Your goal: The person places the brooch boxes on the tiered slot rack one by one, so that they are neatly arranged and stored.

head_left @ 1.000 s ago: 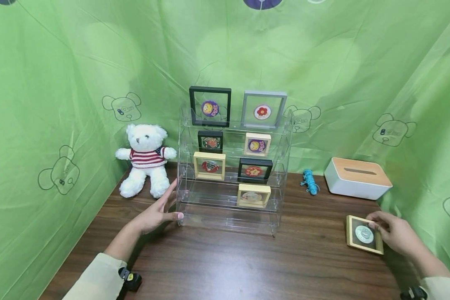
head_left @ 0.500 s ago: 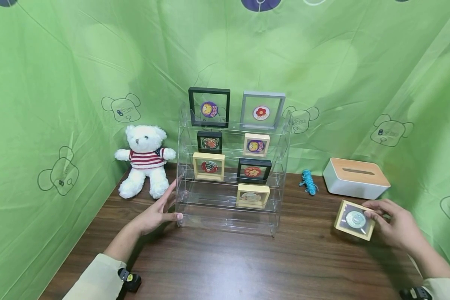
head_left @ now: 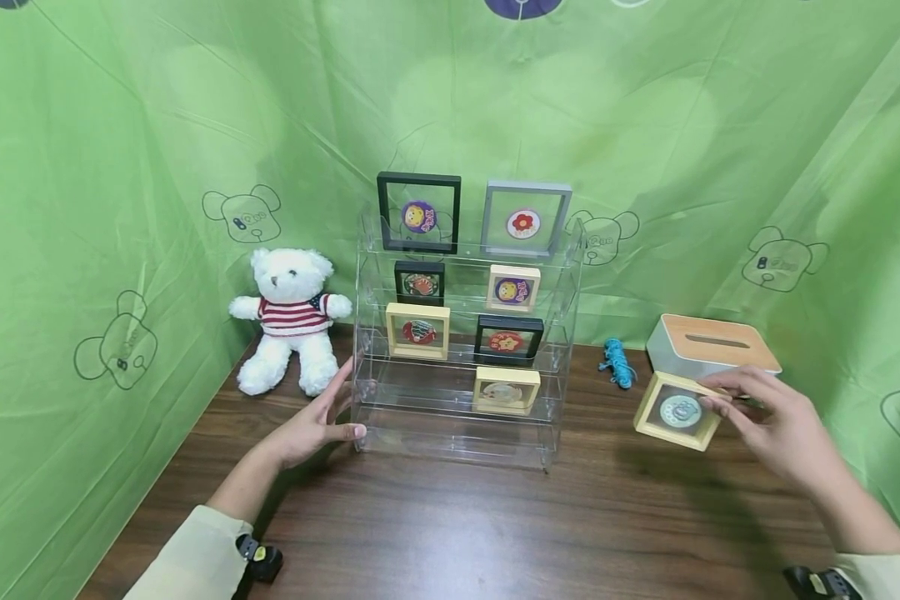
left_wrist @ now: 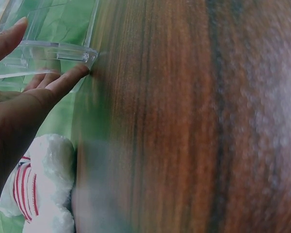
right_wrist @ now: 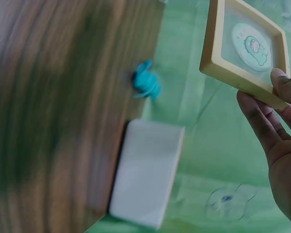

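In the head view a clear acrylic tiered display rack (head_left: 453, 447) stands mid-table, with several small frames on its upper tiers. My left hand (head_left: 311, 432) rests against its left side, fingers extended; the left wrist view shows the index fingertip at a corner of the clear plastic. At right, my right hand (head_left: 780, 429) pinches the edge of a light wood display frame (head_left: 678, 411) between thumb and fingers, lifted off the table and tilted. A round badge with a green cartoon figure (right_wrist: 252, 47) sits inside that frame. The lowest rack tier holds no frame.
A white teddy bear (head_left: 291, 321) in a striped sweater sits left of the rack. Behind the right hand are a tissue box (head_left: 708, 346) with a wooden lid and a blue string bundle (head_left: 617, 363). Green printed cloth (head_left: 450, 92) surrounds the brown wooden table (head_left: 435, 533).
My right hand has raised the wood display frame from the table and carried it leftward and farther back, tipping it more upright. The left hand has stayed at the rack.
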{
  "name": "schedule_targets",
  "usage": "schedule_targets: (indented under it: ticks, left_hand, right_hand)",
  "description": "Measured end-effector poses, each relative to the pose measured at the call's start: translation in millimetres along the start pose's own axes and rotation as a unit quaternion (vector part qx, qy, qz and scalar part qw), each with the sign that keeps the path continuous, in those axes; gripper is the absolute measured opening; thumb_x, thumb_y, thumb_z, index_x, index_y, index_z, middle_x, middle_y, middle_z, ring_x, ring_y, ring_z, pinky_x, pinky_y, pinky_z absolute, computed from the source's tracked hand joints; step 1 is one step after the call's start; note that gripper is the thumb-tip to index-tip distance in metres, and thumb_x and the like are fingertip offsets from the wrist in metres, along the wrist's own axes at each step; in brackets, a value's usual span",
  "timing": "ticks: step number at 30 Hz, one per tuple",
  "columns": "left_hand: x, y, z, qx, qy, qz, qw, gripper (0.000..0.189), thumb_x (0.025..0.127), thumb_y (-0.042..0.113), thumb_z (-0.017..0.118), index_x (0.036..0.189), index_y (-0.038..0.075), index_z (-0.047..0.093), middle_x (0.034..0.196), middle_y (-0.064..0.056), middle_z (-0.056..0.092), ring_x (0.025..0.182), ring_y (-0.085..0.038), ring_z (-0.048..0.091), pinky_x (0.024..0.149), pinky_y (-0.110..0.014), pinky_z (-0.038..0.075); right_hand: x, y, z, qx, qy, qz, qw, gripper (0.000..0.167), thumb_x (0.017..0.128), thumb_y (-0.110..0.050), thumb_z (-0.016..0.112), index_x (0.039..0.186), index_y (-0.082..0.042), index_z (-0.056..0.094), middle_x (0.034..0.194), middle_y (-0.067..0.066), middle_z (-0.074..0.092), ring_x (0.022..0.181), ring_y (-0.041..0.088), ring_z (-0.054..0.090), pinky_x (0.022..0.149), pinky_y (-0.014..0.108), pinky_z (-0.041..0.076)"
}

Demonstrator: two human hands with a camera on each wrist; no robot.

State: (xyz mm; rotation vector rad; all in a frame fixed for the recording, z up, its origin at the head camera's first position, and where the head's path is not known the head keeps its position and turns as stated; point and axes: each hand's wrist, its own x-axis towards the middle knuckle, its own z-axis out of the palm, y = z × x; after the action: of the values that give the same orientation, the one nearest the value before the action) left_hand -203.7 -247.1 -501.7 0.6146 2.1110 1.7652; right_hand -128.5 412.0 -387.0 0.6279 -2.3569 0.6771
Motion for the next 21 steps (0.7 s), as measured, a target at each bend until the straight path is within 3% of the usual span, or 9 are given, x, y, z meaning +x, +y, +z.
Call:
schedule_targets:
  ticks: [9,11,14,18,21]
  left_hand:
    - [-0.1,0.3,0.0,0.004,0.003,-0.001,1.0000,0.121,0.099,0.008,0.080,0.178,0.042,-0.005,0.182,-0.035,0.004,0.167,-0.062,0.004,0.129,-0.076,0.020]
    - [-0.1,0.6,0.0,0.002,0.003,-0.001,1.0000,0.121,0.099,0.008,0.080,0.178,0.041,-0.006,0.182,-0.035,0.002,0.167,-0.062,0.004,0.130,-0.075,0.020]
    - [-0.2,0.8,0.2,0.003,0.004,0.000,1.0000,0.121,0.099,0.008,0.080,0.178,0.041,-0.006,0.182,-0.034,0.000,0.167,-0.062,0.004,0.130,-0.076,0.019]
    - [-0.1,0.7,0.5,0.004,0.003,0.000,1.0000,0.121,0.098,0.009,0.080,0.178,0.043,-0.005,0.184,-0.030,-0.002,0.167,-0.062,0.003,0.130,-0.077,0.017]
    - [-0.5,0.7,0.5,0.005,0.005,-0.004,1.0000,0.121,0.099,0.009,0.080,0.177,0.044,-0.005,0.183,-0.032,-0.002,0.167,-0.062,0.002,0.130,-0.077,0.016]
  right_hand:
    - [27.2,-38,11,0.093,0.019,-0.049,0.9942,0.055,0.069,0.034,0.080,0.116,0.006,0.080,0.113,0.018,0.074,0.109,-0.004,0.071,0.091,0.011,0.060]
    - [30.9,-45,15,0.109,0.024,-0.056,0.9922,0.045,0.075,0.030,0.081,0.115,0.008,0.080,0.113,0.019,0.074,0.110,-0.003,0.072,0.091,0.012,0.061]
    - [37.0,-56,22,0.120,0.034,-0.068,0.9898,0.023,0.091,0.009,0.084,0.113,0.009,0.080,0.112,0.019,0.073,0.108,-0.003,0.072,0.089,0.013,0.061]
    - [48.3,-71,30,0.135,0.043,-0.092,0.9857,0.029,0.101,-0.017,0.081,0.112,0.010,0.080,0.108,0.020,0.073,0.102,-0.003,0.072,0.085,0.013,0.062]
    - [56.3,-81,38,0.138,0.044,-0.105,0.9839,0.021,0.097,-0.005,0.083,0.113,0.009,0.080,0.107,0.019,0.073,0.096,-0.002,0.071,0.083,0.011,0.062]
